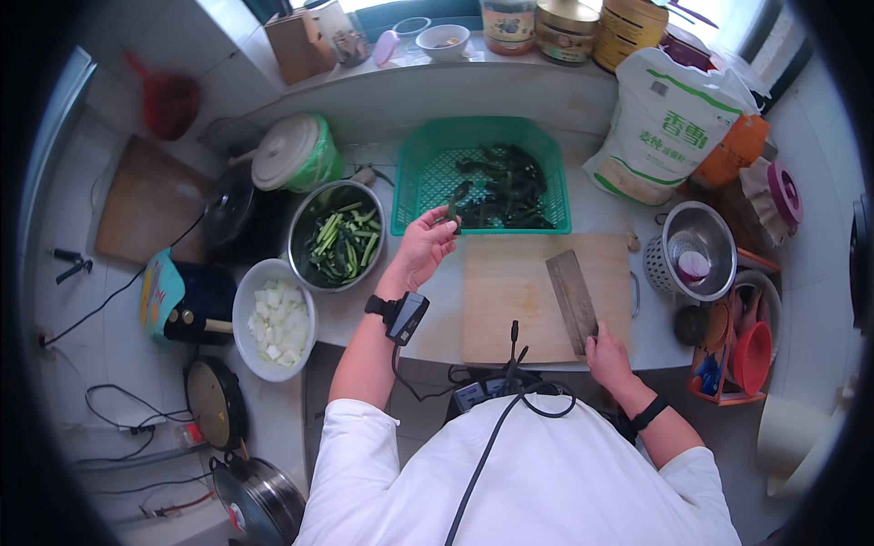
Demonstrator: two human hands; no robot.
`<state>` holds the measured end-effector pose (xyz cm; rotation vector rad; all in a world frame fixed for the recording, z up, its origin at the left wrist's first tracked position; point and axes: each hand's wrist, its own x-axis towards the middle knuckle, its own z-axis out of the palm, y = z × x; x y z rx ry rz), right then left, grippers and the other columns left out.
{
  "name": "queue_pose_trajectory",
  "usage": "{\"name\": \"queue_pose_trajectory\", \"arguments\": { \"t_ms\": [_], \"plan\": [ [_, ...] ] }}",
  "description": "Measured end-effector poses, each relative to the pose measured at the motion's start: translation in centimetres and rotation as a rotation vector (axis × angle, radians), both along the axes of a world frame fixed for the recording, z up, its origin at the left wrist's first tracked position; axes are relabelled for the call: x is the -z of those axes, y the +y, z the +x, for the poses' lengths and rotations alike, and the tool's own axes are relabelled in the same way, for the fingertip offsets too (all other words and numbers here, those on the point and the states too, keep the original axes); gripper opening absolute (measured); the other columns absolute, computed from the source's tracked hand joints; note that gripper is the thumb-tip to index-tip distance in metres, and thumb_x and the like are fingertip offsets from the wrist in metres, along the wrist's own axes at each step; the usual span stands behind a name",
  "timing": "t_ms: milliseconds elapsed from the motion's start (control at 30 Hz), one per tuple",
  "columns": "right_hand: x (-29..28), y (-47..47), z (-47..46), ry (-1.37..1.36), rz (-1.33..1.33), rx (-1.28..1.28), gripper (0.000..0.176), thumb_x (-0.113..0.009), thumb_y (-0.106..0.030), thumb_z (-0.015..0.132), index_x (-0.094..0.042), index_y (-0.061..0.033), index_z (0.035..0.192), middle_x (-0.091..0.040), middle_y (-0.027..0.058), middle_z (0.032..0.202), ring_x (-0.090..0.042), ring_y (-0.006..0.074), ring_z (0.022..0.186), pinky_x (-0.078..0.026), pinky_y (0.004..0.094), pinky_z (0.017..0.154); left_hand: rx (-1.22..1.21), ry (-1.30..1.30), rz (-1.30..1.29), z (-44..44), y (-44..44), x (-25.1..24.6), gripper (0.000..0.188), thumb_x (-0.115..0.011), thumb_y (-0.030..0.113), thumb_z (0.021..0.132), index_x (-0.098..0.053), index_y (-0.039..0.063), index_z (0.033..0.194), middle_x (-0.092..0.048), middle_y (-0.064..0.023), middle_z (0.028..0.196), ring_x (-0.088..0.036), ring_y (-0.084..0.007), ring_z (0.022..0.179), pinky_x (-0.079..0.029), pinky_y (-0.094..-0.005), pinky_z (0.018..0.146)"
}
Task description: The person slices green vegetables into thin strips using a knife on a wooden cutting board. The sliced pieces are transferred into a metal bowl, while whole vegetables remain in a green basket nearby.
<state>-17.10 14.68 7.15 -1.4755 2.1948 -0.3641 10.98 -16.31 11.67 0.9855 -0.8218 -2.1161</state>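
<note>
Between the fingers of my left hand is a dark green, wrinkled vegetable piece, held up at the near edge of a green plastic basket. More dark green vegetables lie in that basket, mostly on its right side. My right hand grips the handle of a cleaver, whose blade rests over the right part of a wooden cutting board. To the left, a steel bowl holds cut green vegetable pieces.
A white bowl of pale chopped pieces stands at the left. Right of the board are a perforated steel container and a steel bowl. A large flour bag stands at the back right. Cables hang before my shirt.
</note>
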Motion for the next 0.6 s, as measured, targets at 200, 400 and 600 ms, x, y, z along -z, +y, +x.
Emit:
{"name": "queue_pose_trajectory", "arguments": {
  "t_ms": [200, 400, 600],
  "plan": [
    [0.2, -0.3, -0.5, -0.001, -0.004, -0.048, 0.033, -0.055, -0.014, 0.094, -0.045, 0.0020, 0.121, -0.064, 0.0284, 0.077, -0.063, 0.0492, 0.074, -0.049, 0.0587, 0.068, -0.021, -0.110, -0.051, 0.9, 4.3, 1.2, 0.030, -0.066, 0.002, 0.092, -0.058, 0.005, 0.121, -0.068, -0.0045, 0.105, -0.068, -0.0163, 0.091, -0.057, -0.0274, 0.074],
    [-0.2, -1.1, 0.0, -0.077, -0.003, -0.110, 0.030, -0.054, -0.014, 0.094, -0.046, -0.0025, 0.120, -0.064, 0.0288, 0.075, -0.062, 0.0506, 0.073, -0.049, 0.0593, 0.068, 0.030, -0.388, -0.020, -3.9, 9.9, 8.1, 0.031, -0.067, -0.001, 0.090, -0.059, 0.002, 0.119, -0.068, -0.0059, 0.098, -0.068, -0.0149, 0.087, -0.056, -0.0262, 0.072],
    [-2.4, -2.6, 2.3, -0.119, 0.030, -0.195, 0.027, -0.054, -0.013, 0.094, -0.047, -0.0032, 0.118, -0.063, 0.0275, 0.071, -0.062, 0.0506, 0.070, -0.049, 0.0596, 0.066, -0.002, -0.755, -0.333, -7.7, 12.3, 12.1, 0.021, -0.076, 0.003, 0.080, -0.066, -0.001, 0.099, -0.071, -0.0088, 0.084, -0.070, -0.0159, 0.077, -0.055, -0.0287, 0.067]
  ]
}}
